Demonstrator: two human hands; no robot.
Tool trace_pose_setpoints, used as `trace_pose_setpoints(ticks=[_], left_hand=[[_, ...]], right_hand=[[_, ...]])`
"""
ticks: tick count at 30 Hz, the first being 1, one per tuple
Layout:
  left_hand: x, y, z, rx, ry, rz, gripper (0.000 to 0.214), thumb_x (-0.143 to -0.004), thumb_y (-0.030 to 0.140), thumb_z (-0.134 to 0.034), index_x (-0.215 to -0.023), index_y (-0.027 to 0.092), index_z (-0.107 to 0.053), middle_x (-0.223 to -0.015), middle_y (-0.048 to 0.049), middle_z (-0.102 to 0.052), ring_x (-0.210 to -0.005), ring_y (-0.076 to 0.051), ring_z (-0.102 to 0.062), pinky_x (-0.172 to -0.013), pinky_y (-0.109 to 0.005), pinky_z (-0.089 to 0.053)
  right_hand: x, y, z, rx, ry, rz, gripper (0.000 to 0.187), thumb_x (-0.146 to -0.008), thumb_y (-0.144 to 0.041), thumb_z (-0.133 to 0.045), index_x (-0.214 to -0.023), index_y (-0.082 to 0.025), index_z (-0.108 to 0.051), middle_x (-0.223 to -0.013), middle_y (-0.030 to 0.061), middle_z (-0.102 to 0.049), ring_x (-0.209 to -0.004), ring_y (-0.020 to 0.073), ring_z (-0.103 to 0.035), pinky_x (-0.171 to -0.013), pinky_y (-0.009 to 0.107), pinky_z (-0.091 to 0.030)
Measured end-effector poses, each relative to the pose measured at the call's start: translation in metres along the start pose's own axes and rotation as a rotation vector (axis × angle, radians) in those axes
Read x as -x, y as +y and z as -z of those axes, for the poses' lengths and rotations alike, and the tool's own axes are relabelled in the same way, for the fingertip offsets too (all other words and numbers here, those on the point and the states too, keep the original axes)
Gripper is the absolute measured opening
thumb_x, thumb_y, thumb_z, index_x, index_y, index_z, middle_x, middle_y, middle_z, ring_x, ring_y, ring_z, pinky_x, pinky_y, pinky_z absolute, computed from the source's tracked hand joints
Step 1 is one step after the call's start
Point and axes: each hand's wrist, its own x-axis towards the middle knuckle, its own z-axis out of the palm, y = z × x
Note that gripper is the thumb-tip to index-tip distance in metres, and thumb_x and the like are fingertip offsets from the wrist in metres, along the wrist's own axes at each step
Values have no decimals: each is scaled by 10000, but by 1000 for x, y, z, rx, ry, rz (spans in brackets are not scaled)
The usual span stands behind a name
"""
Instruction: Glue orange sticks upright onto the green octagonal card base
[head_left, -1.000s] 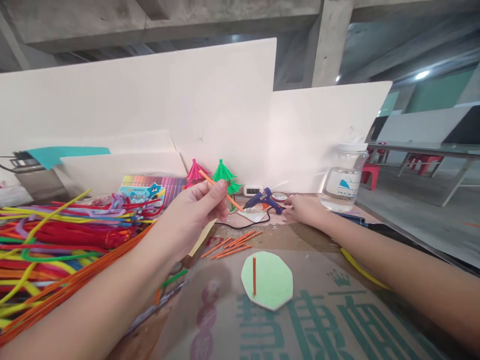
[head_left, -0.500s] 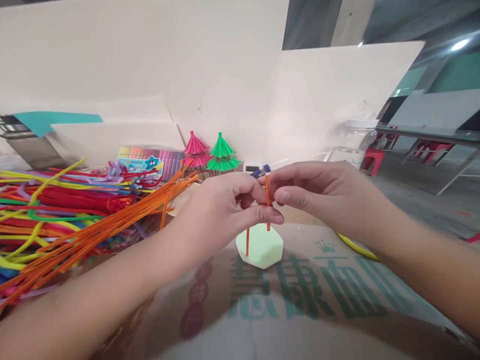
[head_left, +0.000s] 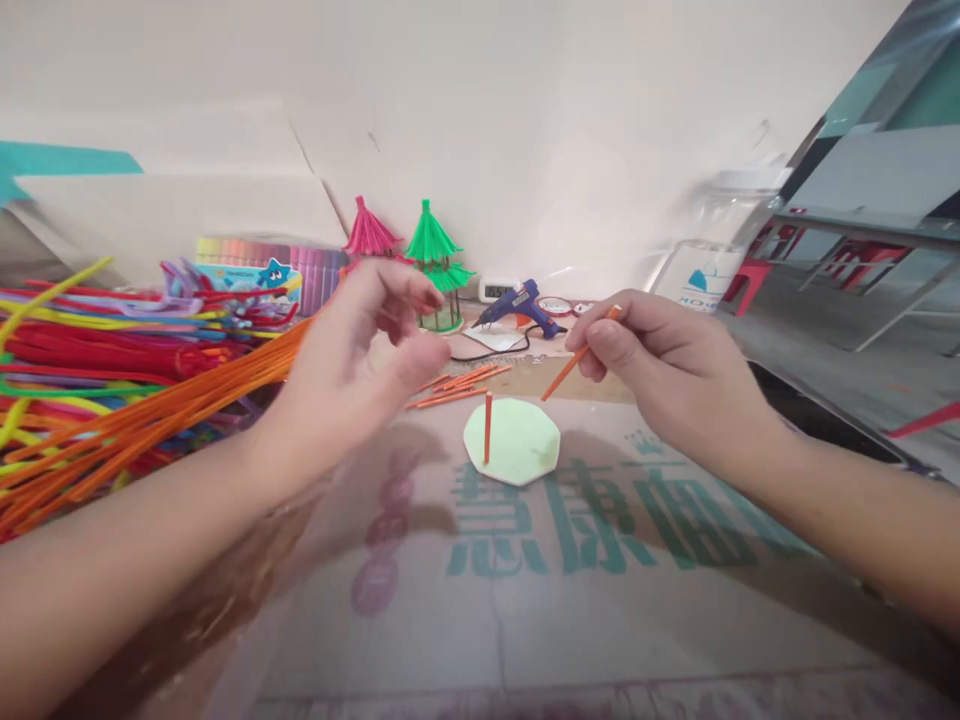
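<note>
The right hand (head_left: pixel 660 360) pinches a short orange stick (head_left: pixel 577 355) between thumb and forefinger, the fingers closed tight on its upper part. The stick is tilted, its lower end in the air just beside the far edge of the pale green foam base (head_left: pixel 525 455) and not touching it. The left hand (head_left: pixel 352 350) hovers to the left of the base, its fingers loosely curled and half open, holding nothing. One upright stick (head_left: pixel 487 428) already stands in the base near its left edge.

The risks, as I judge them: the pinch sits high on a thin stick, so the free end could waver and land off the base. The left hand is close to the upright stick, and a careless sweep could tip it or shift the light base. The glue gun (head_left: pixel 521 303) lies near, its cord trailing towards the loose orange sticks (head_left: pixel 461 383), where a hand could catch it.

A cardboard sheet (head_left: pixel 525 600) printed with green characters covers the counter (head_left: pixel 525 385). A heap of coloured pipe cleaners (head_left: pixel 112 370) fills the left side, with a marker box (head_left: pixel 247 275) behind. A pink pagoda model (head_left: pixel 369 232) and a green pagoda model (head_left: pixel 433 255) stand before white boards (head_left: pixel 525 120); a clear jar (head_left: pixel 705 260) stands to the right. Beyond, the room opens to other tables.
</note>
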Motion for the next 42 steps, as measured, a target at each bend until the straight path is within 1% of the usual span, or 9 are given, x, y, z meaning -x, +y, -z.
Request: trace_pose_setpoints(ticks=[3, 6, 8, 12, 17, 24, 30, 35, 42], left_hand=[[17, -34, -2, -110, -335, -7, 676, -717, 530, -829, -1270, 217, -599, -1325, -116, -597, -1209, -315, -544, -1039, -388, -415], [29, -51, -13, -163, -556, 5, 795, -725, 533, -826, -1399, 231, -529, -1478, -148, -517, -1380, -367, -452, -1147, -481, -348], [33, -52, -20, -184, -619, -24, 741, -787, 509, -783, -1424, 244, -512, -1506, -134, -502, -1399, -350, -447, -1161, -489, -341], [35, -46, -29, -208, -617, -61, 492, -907, 444, -657, -1324, 192, -591, -1457, -146, -554, -1351, -306, -517, -1140, -458, -385], [37, -42, -33, -190, -658, -83, 298, -938, 373, -611, -1172, 196, -665, -1341, -122, -643, -1249, -270, -601, -1072, -405, -451], [37, -41, -34, -91, -681, -72, 346, -894, 322, -675, -1235, 266, -669, -1442, -84, -583, -1345, -285, -530, -1141, -421, -398], [36, -42, -35, -106, -700, -65, 365, -891, 309, -674, -1254, 274, -662, -1416, -88, -601, -1376, -293, -494, -1174, -468, -360], [36, -41, -36, -48, -671, -23, 314, -855, 308, -718, -1168, 279, -707, -1358, -73, -644, -1344, -299, -528, -1168, -454, -376], [36, -41, -36, -46, -678, -9, 311, -854, 317, -714, -1163, 282, -704, -1334, -74, -653, -1352, -302, -515, -1168, -460, -367]], right_hand=[[16, 11, -6, -49, 2, -27, 318, -1020, -476, -487, -852, -237, -613, -706, 8, -577, -672, 154, -581, -630, 294, -492], [32, 14, -13, -73, 18, -30, 268, -1038, -431, -461, -906, -246, -601, -796, 24, -597, -728, 163, -587, -680, 310, -496], [40, 13, -16, -79, 19, -13, 264, -1050, -415, -434, -920, -249, -594, -829, 27, -600, -735, 162, -581, -694, 317, -490], [45, 11, -21, -52, -21, 32, 280, -1055, -404, -423, -888, -244, -580, -761, 6, -579, -684, 145, -550, -655, 300, -461], [47, 8, -30, -26, -72, 72, 304, -1054, -412, -435, -845, -226, -553, -708, -19, -560, -599, 112, -497, -584, 264, -414], [50, 11, -36, 22, -114, 115, 317, -1055, -398, -433, -822, -220, -553, -709, -22, -570, -603, 108, -499, -569, 249, -389], [48, 12, -38, 50, -150, 86, 342, -1053, -424, -424, -814, -221, -560, -701, -21, -563, -600, 113, -499, -582, 252, -399], [49, 14, -39, -3, -162, 66, 308, -1040, -404, -469, -814, -220, -567, -729, -22, -591, -623, 112, -524, -606, 254, -413], [48, 13, -38, 35, -163, 71, 308, -1038, -396, -471, -805, -224, -578, -710, -22, -582, -612, 117, -518, -598, 257, -412]])
